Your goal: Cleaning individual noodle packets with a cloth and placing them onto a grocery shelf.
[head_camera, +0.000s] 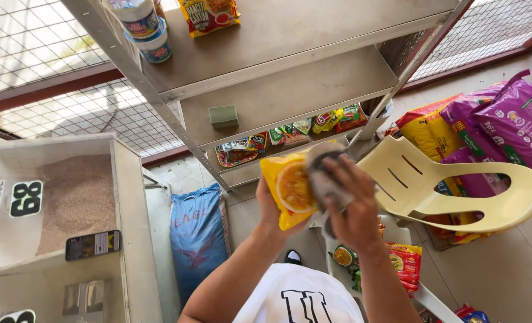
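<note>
Yellow packet (pixel 290 188), a soft pouch printed with a large orange slice, was held up in the middle of the view, in front of the lower shelves of a grey metal rack (pixel 290 90). Its plastic looked glossy and a little crumpled, and its right edge was hidden behind a grey cloth (pixel 325 179).

The left hand (pixel 267 206) gripped the packet from the left and from below, fingers closed round its back so that only the thumb side and wrist showed. The forearm rose from the near edge of the view, bent up at the wrist.

The right hand (pixel 355 209) pressed the cloth against the packet's right side, fingers curled together over the bunched fabric, knuckles turned toward the camera. Its forearm came up from the near right.

On the far shelf behind the packet lay a row of small coloured sachets (pixel 296 134) and a green block (pixel 224 116). A cream plastic chair (pixel 457 191) sat to the right, tipped on top of other things, with purple sacks (pixel 511 125) beyond it. To the left stood a bin of reddish grain (pixel 77 197) with a phone (pixel 92 244) resting on its rim, and a blue sack (pixel 197 236) stood just beside it.
</note>
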